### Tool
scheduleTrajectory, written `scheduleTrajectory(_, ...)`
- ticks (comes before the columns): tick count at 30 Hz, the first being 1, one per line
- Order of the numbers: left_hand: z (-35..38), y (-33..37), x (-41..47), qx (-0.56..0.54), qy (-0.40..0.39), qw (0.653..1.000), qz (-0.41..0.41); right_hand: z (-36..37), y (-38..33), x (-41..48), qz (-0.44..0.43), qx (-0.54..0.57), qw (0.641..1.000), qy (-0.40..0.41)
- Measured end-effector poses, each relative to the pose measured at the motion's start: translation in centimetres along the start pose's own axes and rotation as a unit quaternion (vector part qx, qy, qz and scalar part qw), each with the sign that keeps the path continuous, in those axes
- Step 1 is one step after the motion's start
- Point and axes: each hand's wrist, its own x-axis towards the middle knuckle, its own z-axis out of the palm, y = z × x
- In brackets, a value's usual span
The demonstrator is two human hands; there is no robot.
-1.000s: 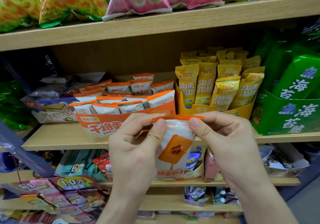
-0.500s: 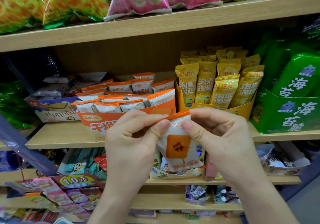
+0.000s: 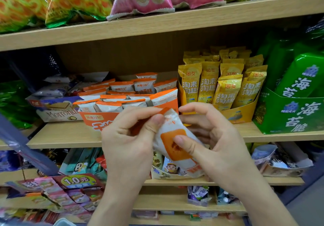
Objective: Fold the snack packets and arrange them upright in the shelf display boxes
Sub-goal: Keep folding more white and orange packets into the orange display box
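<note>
- While the left grip (image 3: 126, 138) is reaching across the orange display box (image 3: 94, 119), it is hiding most of the box's front print, and the top edge of the snack packet (image 3: 166, 138) is blurring among the fingers.
- The lowest shelves are running out of frame, their goods too blurred to read.
- The display box is sitting on the middle wooden shelf (image 3: 61, 134), holding upright orange-topped packets (image 3: 112, 103), between a wafer box (image 3: 56, 110) and a yellow display box (image 3: 240, 115); a green box (image 3: 287, 113) is standing further right.
- Bagged snacks are lying on the upper shelf (image 3: 157, 24).
- The left grip is pinching the packet's orange top edge between thumb and forefinger.
- The right grip (image 3: 215, 138) is grasping the packet, thumb pressing on its orange square and fingers curling behind; the packet is hanging tilted in mid-air, in front of the display box.
</note>
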Motion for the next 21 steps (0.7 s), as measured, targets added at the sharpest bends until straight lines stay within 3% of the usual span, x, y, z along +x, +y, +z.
scheduleTrajectory(2,-0.1,-0.1,0.0,-0.025,0.001,0.999,-0.021,0.0,0.1,-0.2,-0.011,-0.009,1.0,0.001)
scheduleTrajectory(8,-0.8,-0.1,0.3,-0.049,-0.096,0.993,-0.052,0.0,0.0,-0.3,-0.047,-0.04,0.998,0.018)
scheduleTrajectory(13,-1.0,-0.1,0.5,0.061,-0.163,0.985,0.016,-0.1,0.4,-0.1,-0.086,-0.093,0.992,0.023)
scheduleTrajectory(18,-0.6,-0.3,0.6,0.133,-0.12,0.977,0.118,-0.3,0.3,0.0,-0.109,-0.171,0.979,0.002)
scheduleTrajectory(21,-1.1,-0.9,0.6,0.119,-0.074,0.985,0.101,-1.5,0.1,0.2,-0.069,-0.212,0.974,-0.025)
